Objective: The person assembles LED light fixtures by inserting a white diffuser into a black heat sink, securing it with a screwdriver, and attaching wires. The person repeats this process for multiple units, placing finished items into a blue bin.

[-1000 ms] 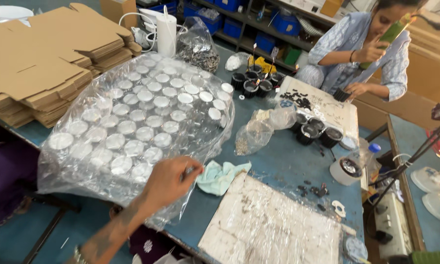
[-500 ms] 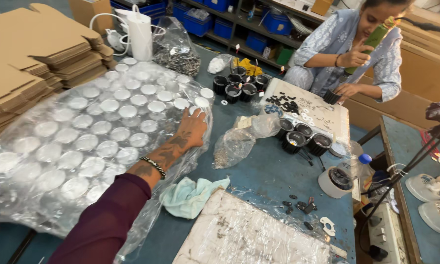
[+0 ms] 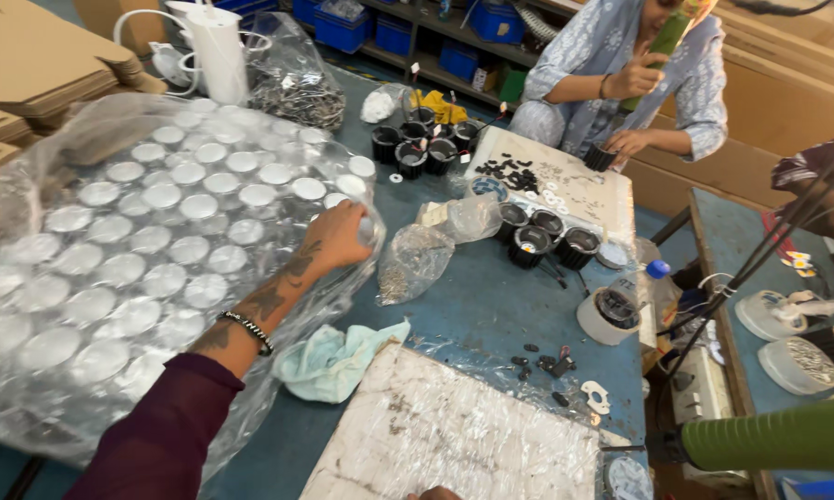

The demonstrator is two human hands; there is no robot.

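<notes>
My left hand (image 3: 335,236) reaches across from the lower left, in a dark maroon sleeve with a beaded wristband. Its fingers curl on the right edge of a large clear plastic bag (image 3: 83,370). The bag is packed with several rows of round silvery discs (image 3: 162,196) and covers the left half of the blue table (image 3: 491,306). A sliver of skin at the bottom edge (image 3: 432,493) may be my right hand; its fingers are hidden.
A pale green cloth (image 3: 333,363) and a white foam board (image 3: 454,435) lie near me. A small crumpled bag (image 3: 412,262), black round housings (image 3: 546,239) and a white jug (image 3: 220,54) stand farther off. Another person (image 3: 620,65) works at the far side. Flat cardboard (image 3: 28,65) is stacked at the left.
My left hand has moved forward and right along the bag, from its near edge to its right edge, and closed on the plastic. The view has shifted closer to the table.
</notes>
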